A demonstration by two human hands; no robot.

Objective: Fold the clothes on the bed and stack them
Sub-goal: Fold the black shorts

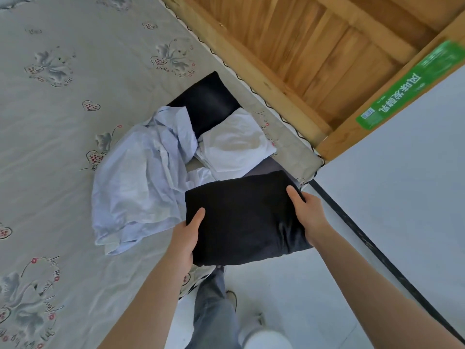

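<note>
A folded black garment is held up over the corner of the bed. My left hand grips its left edge, thumb on top and fingers underneath. My right hand grips its right edge the same way. Beyond it on the bed lie a folded white garment and a folded dark garment. A grey piece shows under the white one. A crumpled pale blue shirt lies unfolded to the left.
The bed has a grey flowered sheet and stretches left. A wooden headboard with a green label stands at the far right. White floor, my jeans leg and shoes are below; a white wall is at right.
</note>
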